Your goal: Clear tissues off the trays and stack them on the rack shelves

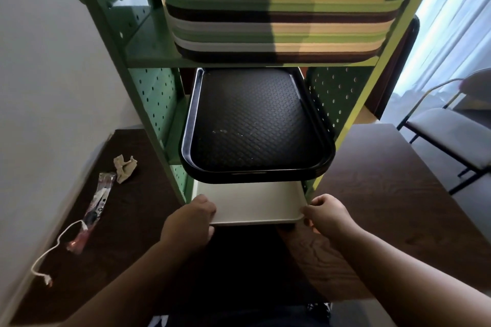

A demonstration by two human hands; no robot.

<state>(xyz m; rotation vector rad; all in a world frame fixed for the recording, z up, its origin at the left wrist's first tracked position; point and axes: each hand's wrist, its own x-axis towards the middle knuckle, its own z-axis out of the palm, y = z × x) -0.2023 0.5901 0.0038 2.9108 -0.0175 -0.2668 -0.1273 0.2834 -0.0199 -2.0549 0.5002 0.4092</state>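
Observation:
A white tray (pixel 255 203) sticks out from the lowest level of the green rack (pixel 148 61), under a black tray (pixel 255 125) that juts from the middle shelf. My left hand (pixel 190 220) grips the white tray's near left corner and my right hand (pixel 328 214) grips its near right corner. No tissue lies on either tray. On the upper shelf sits a stack of trays (pixel 281 16) in green, brown, white and cream. A crumpled tissue (pixel 125 167) lies on the dark table to the left of the rack.
The rack stands on a dark wooden table (pixel 385 194). A plastic wrapper (pixel 91 210) and a white cord (pixel 53 249) lie on the table's left part by the wall. A grey chair (pixel 451 135) stands at the right near a curtained window.

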